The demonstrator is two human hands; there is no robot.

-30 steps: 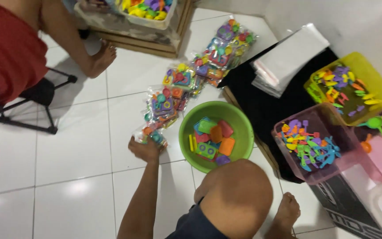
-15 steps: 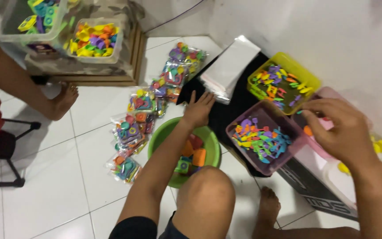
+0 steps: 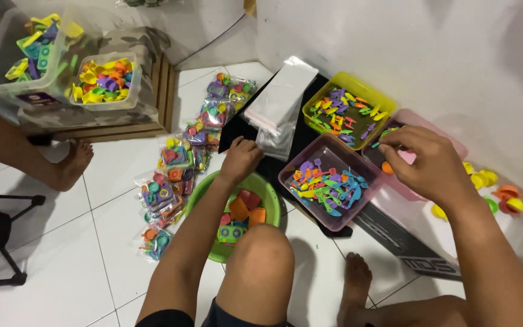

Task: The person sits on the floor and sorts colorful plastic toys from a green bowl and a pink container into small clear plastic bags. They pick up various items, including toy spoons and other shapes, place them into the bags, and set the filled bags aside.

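Observation:
My left hand [image 3: 240, 158] reaches past a green bowl [image 3: 203, 192] of chunky toy pieces, and its curled fingers pinch the near edge of a stack of clear plastic bags [image 3: 281, 109]. Hovering over a pink tub [image 3: 408, 115], my right hand [image 3: 424, 162] has its fingertips pinched together; whether they hold a small piece is hidden. A purple-pink tub [image 3: 287, 175] of small coloured toy tools sits between the hands. Behind it is a yellow tub [image 3: 361, 82] with more pieces.
A row of filled toy bags [image 3: 174, 175] lies on the white tiles left of the bowl. Another person's foot [image 3: 74, 165] rests by a wooden crate [image 3: 152, 118] bearing clear tubs [image 3: 101, 82]. Loose yellow and orange pieces [image 3: 497, 194] lie at right. My knee [image 3: 261, 254] is bent below.
My left hand moved from the filled bags over the bowl to the clear bag stack and curled its fingers. My right hand came into view and settled over the pink tub.

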